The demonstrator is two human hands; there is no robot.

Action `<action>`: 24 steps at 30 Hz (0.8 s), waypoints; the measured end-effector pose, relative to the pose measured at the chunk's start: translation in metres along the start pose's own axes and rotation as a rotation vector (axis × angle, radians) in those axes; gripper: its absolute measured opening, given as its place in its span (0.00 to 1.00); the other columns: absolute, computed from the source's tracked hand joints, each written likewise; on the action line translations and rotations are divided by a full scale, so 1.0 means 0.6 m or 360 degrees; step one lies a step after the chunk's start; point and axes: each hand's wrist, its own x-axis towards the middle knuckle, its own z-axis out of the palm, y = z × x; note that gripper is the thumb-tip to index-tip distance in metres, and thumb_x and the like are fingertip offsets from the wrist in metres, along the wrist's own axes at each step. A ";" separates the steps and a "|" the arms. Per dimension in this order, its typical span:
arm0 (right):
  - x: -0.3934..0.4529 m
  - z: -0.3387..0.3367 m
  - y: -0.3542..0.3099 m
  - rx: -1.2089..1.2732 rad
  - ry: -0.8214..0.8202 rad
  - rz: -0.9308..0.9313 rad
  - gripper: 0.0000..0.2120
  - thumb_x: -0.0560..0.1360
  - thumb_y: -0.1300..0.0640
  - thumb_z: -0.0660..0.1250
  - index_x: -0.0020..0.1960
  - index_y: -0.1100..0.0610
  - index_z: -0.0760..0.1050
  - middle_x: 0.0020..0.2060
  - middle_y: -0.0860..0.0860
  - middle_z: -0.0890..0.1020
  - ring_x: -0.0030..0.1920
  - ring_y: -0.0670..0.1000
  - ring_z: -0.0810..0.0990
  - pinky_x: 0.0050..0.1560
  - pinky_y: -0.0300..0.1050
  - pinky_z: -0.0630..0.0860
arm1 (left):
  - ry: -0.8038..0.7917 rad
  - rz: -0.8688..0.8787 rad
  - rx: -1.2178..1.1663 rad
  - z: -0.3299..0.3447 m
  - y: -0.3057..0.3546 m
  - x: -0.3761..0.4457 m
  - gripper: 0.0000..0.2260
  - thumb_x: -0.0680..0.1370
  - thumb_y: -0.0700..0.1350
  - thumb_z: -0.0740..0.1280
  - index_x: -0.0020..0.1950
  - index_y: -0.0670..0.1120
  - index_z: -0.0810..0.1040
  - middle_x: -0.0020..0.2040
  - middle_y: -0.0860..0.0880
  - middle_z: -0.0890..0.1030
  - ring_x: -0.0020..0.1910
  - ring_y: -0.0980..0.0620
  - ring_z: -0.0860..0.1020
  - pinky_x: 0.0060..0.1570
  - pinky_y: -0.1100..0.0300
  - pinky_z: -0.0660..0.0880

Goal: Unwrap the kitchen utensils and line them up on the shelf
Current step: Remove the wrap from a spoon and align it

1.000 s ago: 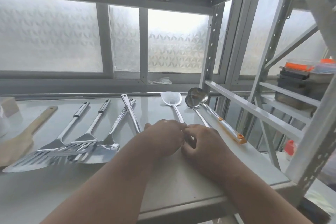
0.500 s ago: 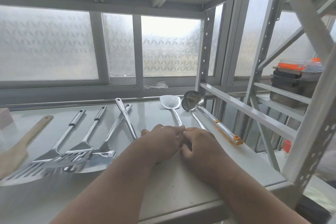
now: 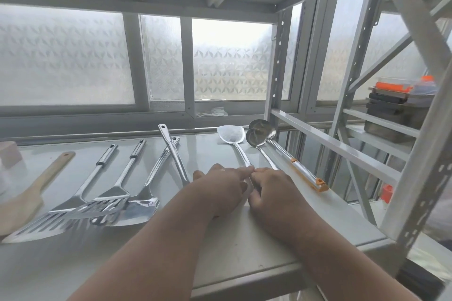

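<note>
Two hands: I see both of them low on the shelf (image 3: 244, 259), side by side and almost touching each other.
Left hand (image 3: 221, 190): its fingers are curled over the near end of the handle of the wrapped turner (image 3: 231, 135); the fingertips meet this handle just where the right hand begins.
Right hand (image 3: 274, 192): the fingers are curled down at the same handle end, but I cannot tell if they pinch the handle or only its wrapping (the knuckles hide the contact).
Wrapped turner: it lies flat, the blade far from me near the window, the handle coming toward me; the blade looks whitish, as under a film.
Two ladles: the small ladle (image 3: 254, 138) and the ladle with orange clips (image 3: 263, 127) lie just right of the turner, their bowls touching each other; the long handle ends near the right edge of the shelf.
Left group: a wooden spatula (image 3: 36, 188), a slotted turner (image 3: 80, 199), a second slotted turner (image 3: 115, 193) and a plain turner (image 3: 139, 205) lie with the blades toward me, and the blades overlap.
Crossing handle: one more steel handle (image 3: 171, 151) lies across the handle of the plain turner; its near end goes under my left hand.
Right side: stacked dark boxes (image 3: 393, 115) with an orange lid stand on the neighbouring rack.
</note>
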 end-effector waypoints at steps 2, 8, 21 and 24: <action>0.000 0.001 0.000 -0.0008 -0.0004 0.0002 0.07 0.69 0.54 0.54 0.32 0.49 0.61 0.34 0.44 0.67 0.41 0.53 0.68 0.44 0.45 0.63 | -0.0014 -0.0017 -0.0006 -0.002 0.000 -0.001 0.24 0.90 0.53 0.50 0.84 0.73 0.52 0.82 0.48 0.63 0.79 0.37 0.57 0.74 0.43 0.60; 0.003 0.005 0.002 -0.0061 0.0028 0.0027 0.04 0.68 0.54 0.54 0.36 0.49 0.66 0.37 0.47 0.72 0.43 0.55 0.71 0.45 0.47 0.66 | -0.0004 -0.0017 0.0027 0.002 0.000 0.001 0.24 0.89 0.54 0.50 0.83 0.74 0.52 0.82 0.48 0.62 0.79 0.36 0.56 0.75 0.40 0.59; 0.004 0.007 0.001 -0.0135 0.0025 0.0121 0.15 0.69 0.53 0.52 0.43 0.54 0.77 0.45 0.51 0.81 0.49 0.57 0.75 0.52 0.49 0.71 | 0.0018 -0.0050 0.0015 0.009 -0.004 0.014 0.24 0.89 0.56 0.51 0.82 0.75 0.52 0.83 0.48 0.60 0.80 0.34 0.55 0.76 0.35 0.58; 0.004 0.006 0.000 -0.0138 0.0043 0.0113 0.16 0.69 0.53 0.52 0.44 0.56 0.78 0.44 0.52 0.81 0.49 0.57 0.75 0.52 0.49 0.72 | 0.0025 -0.0073 0.0011 0.011 -0.007 0.019 0.24 0.88 0.57 0.51 0.81 0.78 0.52 0.82 0.48 0.60 0.78 0.32 0.55 0.76 0.32 0.59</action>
